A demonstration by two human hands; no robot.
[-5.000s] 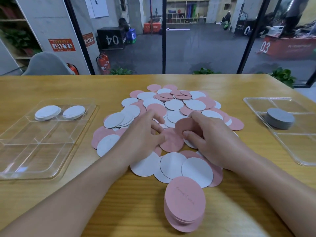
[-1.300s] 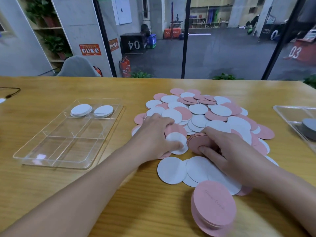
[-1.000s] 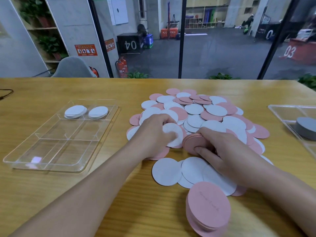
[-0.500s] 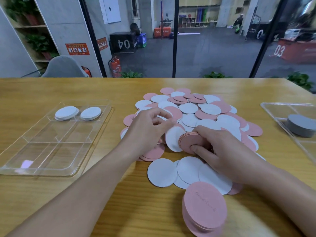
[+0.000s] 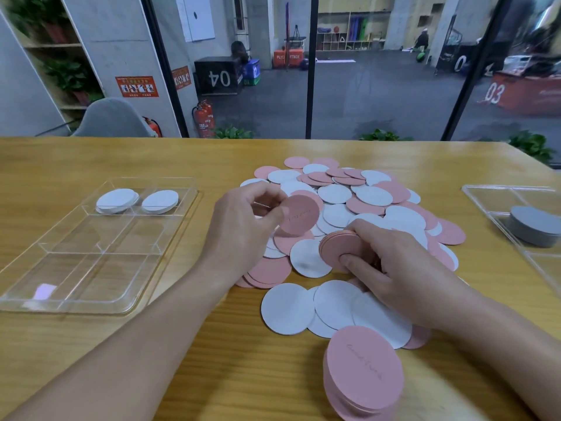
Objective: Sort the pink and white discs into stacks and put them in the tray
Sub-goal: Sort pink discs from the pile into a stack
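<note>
Head view: the left hand (image 5: 243,226) pinches a single pink disc (image 5: 299,214) between thumb and fingers (image 5: 258,194), lifted above the loose pile (image 5: 358,202) on the desk (image 5: 212,344). The right hand (image 5: 391,265) grips a small pink stack (image 5: 335,246), thumb on top, just right of and below that disc. The disc likely goes onto this stack next. The tray (image 5: 91,247), well to the left, holds two white stacks (image 5: 117,200).
</note>
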